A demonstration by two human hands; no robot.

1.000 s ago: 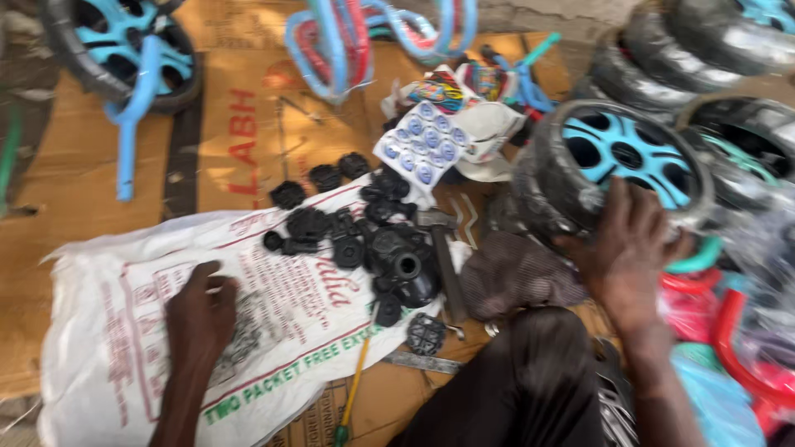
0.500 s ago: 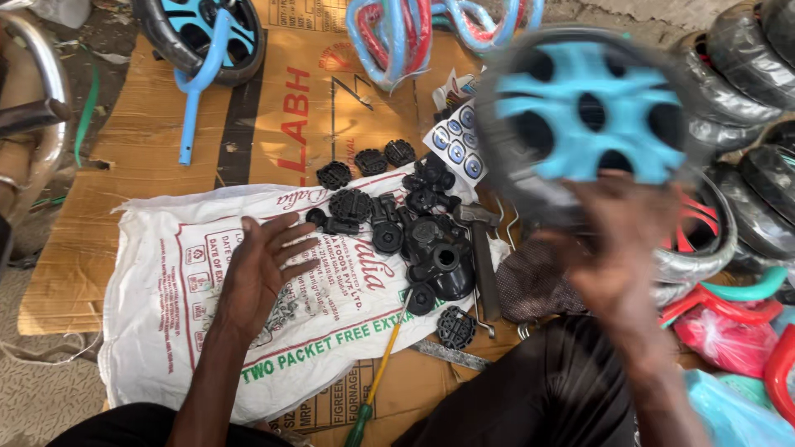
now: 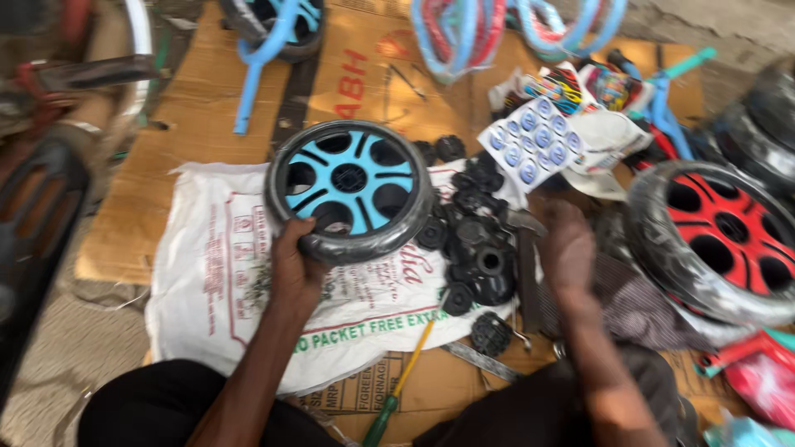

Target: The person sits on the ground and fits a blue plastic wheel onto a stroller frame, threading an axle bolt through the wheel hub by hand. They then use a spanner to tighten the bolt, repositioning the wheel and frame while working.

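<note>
Flattened cardboard (image 3: 190,157) covers the floor, with a white woven sack (image 3: 215,290) spread over it. On the sack, the left hand (image 3: 294,269) grips the lower rim of a black toy wheel with a blue hub (image 3: 348,189), fingers curled around the tyre. Just right lies a heap of small black plastic caps (image 3: 474,240). The right hand (image 3: 566,244) rests beside the heap; whether its fingers pinch anything cannot be told. Farther right lies a red-hubbed wheel (image 3: 720,236).
</note>
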